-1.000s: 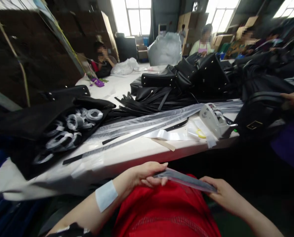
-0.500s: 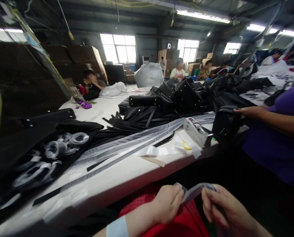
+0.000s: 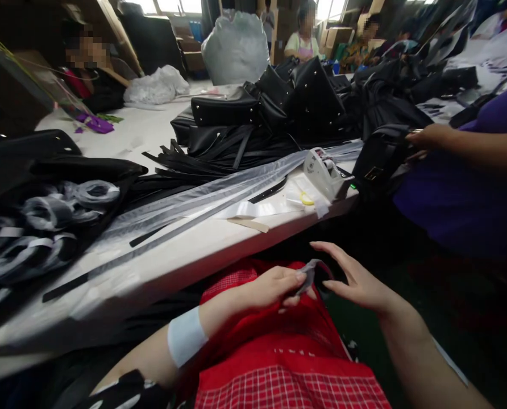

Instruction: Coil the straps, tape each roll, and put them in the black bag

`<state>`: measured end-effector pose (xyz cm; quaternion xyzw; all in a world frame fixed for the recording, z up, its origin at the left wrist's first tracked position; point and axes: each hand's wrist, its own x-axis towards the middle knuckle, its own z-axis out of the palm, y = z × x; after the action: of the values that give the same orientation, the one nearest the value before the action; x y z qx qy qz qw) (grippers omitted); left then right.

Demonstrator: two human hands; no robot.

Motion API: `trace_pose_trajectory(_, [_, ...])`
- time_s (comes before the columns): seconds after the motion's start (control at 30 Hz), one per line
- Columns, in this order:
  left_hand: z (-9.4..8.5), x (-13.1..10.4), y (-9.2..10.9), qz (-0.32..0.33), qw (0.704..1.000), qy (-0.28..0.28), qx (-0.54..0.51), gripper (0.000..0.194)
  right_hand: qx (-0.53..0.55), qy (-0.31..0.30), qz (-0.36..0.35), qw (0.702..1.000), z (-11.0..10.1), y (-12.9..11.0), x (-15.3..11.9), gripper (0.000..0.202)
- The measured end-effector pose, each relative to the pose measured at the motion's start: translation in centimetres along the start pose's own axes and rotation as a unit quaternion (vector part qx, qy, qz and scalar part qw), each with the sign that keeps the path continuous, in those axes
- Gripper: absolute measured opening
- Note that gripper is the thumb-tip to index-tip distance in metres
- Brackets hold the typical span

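My left hand [image 3: 277, 287] is closed around one end of a plastic-wrapped strap [image 3: 310, 271], dark with a greyish film, above the red apron [image 3: 270, 341] on my lap. The strap curls over from my fingers toward the right. My right hand [image 3: 353, 278] is just right of that curl, thumb and fingers spread and nothing gripped between them. On the table edge ahead lie long straps in clear film [image 3: 172, 227]. Several coiled, film-wrapped straps [image 3: 49, 211] rest on black material at the left.
A white tape dispenser [image 3: 321, 170] stands near the table's front edge, with a yellow ring [image 3: 307, 198] beside it. Black leather bags [image 3: 296, 96] are piled behind. At the right, a co-worker in purple [image 3: 462, 187] holds a black bag [image 3: 377, 165]. Other people sit across the table.
The view has tilted down. My right hand has let go of the strap and spread its fingers; my left hand keeps hold, and the strap now curls.
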<state>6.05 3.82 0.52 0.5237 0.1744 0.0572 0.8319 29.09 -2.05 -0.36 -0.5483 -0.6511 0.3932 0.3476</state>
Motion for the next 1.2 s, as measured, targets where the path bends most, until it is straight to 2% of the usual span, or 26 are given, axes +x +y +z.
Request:
trace_pose_trajectory(0.03, [0.0, 0.1, 0.5, 0.013, 0.998, -0.014, -0.062, 0.049, -0.019, -0.013, -0.017, 1.000, 1.0, -0.5, 0.2, 0.061])
trace_pose_trajectory(0.1, [-0.2, 0.6, 1.7, 0.074, 0.985, 0.002, -0.155, 0.046, -0.010, -0.042, 0.001, 0.999, 3.8, -1.6, 0.6, 0.035])
trace_pose_trajectory(0.13, [-0.5, 1.0, 2.3, 0.123, 0.975, 0.046, -0.180, 0.045, 0.008, -0.065, 0.023, 0.998, 5.3, -2.2, 0.7, 0.026])
trace_pose_trajectory(0.17, [-0.9, 1.4, 2.8, 0.178, 0.960, 0.111, -0.186, 0.043, 0.034, -0.100, 0.045, 0.993, 6.7, -2.8, 0.6, 0.027])
trace_pose_trajectory(0.23, [-2.1, 2.1, 3.2, 0.290, 0.908, 0.277, -0.126, 0.041, 0.098, -0.203, 0.061, 0.972, 8.4, -4.4, 0.1, 0.031])
trace_pose_trajectory(0.27, [-2.8, 2.4, 3.1, 0.334, 0.873, 0.352, -0.053, 0.041, 0.135, -0.254, 0.056, 0.956, 8.6, -5.2, -0.3, 0.030])
trace_pose_trajectory(0.3, [-3.5, 2.6, 2.7, 0.359, 0.840, 0.404, 0.043, 0.041, 0.180, -0.290, 0.054, 0.939, 8.2, -5.8, -0.7, 0.029])
trace_pose_trajectory(0.33, [-4.1, 2.7, 2.2, 0.364, 0.815, 0.425, 0.153, 0.042, 0.227, -0.302, 0.057, 0.924, 7.4, -6.3, -1.0, 0.030])
trace_pose_trajectory(0.37, [-4.4, 2.6, 1.5, 0.349, 0.797, 0.414, 0.266, 0.043, 0.268, -0.289, 0.066, 0.917, 6.1, -6.4, -1.2, 0.032])
trace_pose_trajectory(0.43, [-4.5, 2.3, 0.0, 0.281, 0.781, 0.326, 0.453, 0.044, 0.316, -0.209, 0.090, 0.921, 2.9, -5.5, -1.1, 0.038])
trace_pose_trajectory(0.47, [-4.2, 2.0, -0.6, 0.235, 0.780, 0.272, 0.512, 0.042, 0.309, -0.157, 0.103, 0.932, 1.3, -4.6, -0.8, 0.040])
trace_pose_trajectory(0.53, [-3.3, 1.6, -1.5, 0.152, 0.794, 0.199, 0.554, 0.041, 0.212, -0.050, 0.126, 0.968, -1.3, -2.5, 0.0, 0.038])
trace_pose_trajectory(0.6, [-2.1, 1.2, -1.7, 0.101, 0.850, 0.170, 0.488, 0.050, 0.061, 0.054, 0.114, 0.990, -2.4, -1.0, 0.7, 0.032])
trace_pose_trajectory(0.63, [-1.4, 1.2, -1.7, 0.088, 0.890, 0.161, 0.417, 0.058, -0.004, 0.086, 0.087, 0.992, -2.4, -0.5, 0.9, 0.035])
trace_pose_trajectory(0.67, [-0.8, 1.1, -1.5, 0.082, 0.930, 0.147, 0.328, 0.064, -0.049, 0.092, 0.052, 0.993, -1.9, -0.3, 1.0, 0.046])
trace_pose_trajectory(0.73, [0.6, 1.1, -0.8, 0.082, 0.983, 0.101, 0.132, 0.072, -0.067, 0.031, -0.005, 0.997, 0.1, -0.4, 1.1, 0.063])
trace_pose_trajectory(0.8, [1.9, 1.1, 0.1, 0.109, 0.991, 0.068, -0.030, 0.073, -0.021, -0.047, 0.004, 0.999, 2.7, -0.7, 1.1, 0.047])
trace_pose_trajectory(0.87, [2.4, 1.0, 0.9, 0.168, 0.975, 0.087, -0.114, 0.068, 0.022, -0.081, 0.040, 0.996, 5.0, -1.0, 1.3, 0.025])
trace_pose_trajectory(0.9, [2.3, 0.9, 1.2, 0.209, 0.962, 0.131, -0.118, 0.065, 0.037, -0.093, 0.052, 0.994, 5.8, -1.3, 1.4, 0.027])
trace_pose_trajectory(0.97, [1.0, 0.6, 1.5, 0.295, 0.921, 0.254, -0.027, 0.062, 0.070, -0.161, 0.064, 0.982, 6.8, -2.2, 1.2, 0.032])
trace_pose_trajectory(1.03, [-1.3, 0.3, 1.2, 0.346, 0.857, 0.346, 0.162, 0.070, 0.125, -0.269, 0.073, 0.952, 6.6, -3.3, 0.6, 0.032])
trace_pose_trajectory(1.07, [-2.5, 0.2, 0.8, 0.344, 0.827, 0.357, 0.265, 0.077, 0.155, -0.313, 0.083, 0.933, 6.1, -3.7, 0.2, 0.033])
trace_pose_trajectory(1.1, [-3.5, 0.1, 0.4, 0.324, 0.807, 0.340, 0.358, 0.082, 0.181, -0.334, 0.093, 0.920, 5.4, -3.9, -0.2, 0.034])
trace_pose_trajectory(1.13, [-4.3, 0.0, -0.1, 0.292, 0.796, 0.304, 0.433, 0.085, 0.195, -0.323, 0.103, 0.920, 4.4, -3.9, -0.4, 0.036])
trace_pose_trajectory(1.2, [-5.0, 0.0, -1.0, 0.215, 0.793, 0.237, 0.519, 0.076, 0.168, -0.231, 0.120, 0.951, 2.3, -3.1, -0.3, 0.037])
